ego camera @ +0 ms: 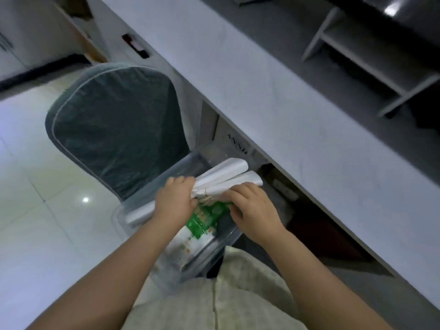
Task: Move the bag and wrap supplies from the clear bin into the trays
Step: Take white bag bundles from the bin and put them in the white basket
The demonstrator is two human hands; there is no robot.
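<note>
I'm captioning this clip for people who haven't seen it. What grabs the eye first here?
Both hands at the centre: the left hand and right hand grip a bundle of white rolled plastic bags over the clear plastic bin. Beneath them a green printed packet lies in the bin. Behind it, on the left, stands a dark grey-green padded chair back.

Both bare forearms reach forward and down; the left hand (175, 201) and right hand (256, 208) sit close together, fingers curled in a grip.
</note>
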